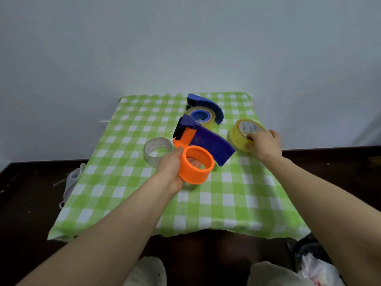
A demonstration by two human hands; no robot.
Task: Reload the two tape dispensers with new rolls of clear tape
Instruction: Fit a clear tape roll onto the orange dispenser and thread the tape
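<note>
My left hand (171, 168) grips the orange spool ring (195, 165) of the nearer tape dispenser (208, 142): thumb on the rim's upper left, fingertips (194, 162) curled inside the hollow. The ring is smooth, matte plastic, a short wide cylinder with its opening facing up toward me. The dispenser's violet-blue curved body runs above it, long axis slanting from the black cutter end at upper left down to the blunt tail at lower right. My right hand (263, 144), somewhat blurred, is curled over the lower right edge of a full yellowish tape roll (242, 134) at centre right, its fingers (250, 138) bent onto the printed cardboard core; the roll tilts, core facing up and left. Just left of my left hand lies a thin, nearly clear tape roll (157, 150), hollow upward. Above the nearer dispenser sits the second dispenser (206, 103), blue, arched over a glossy roll on a blue hub. Everything rests on a green-and-white checked cloth (226, 203).
</note>
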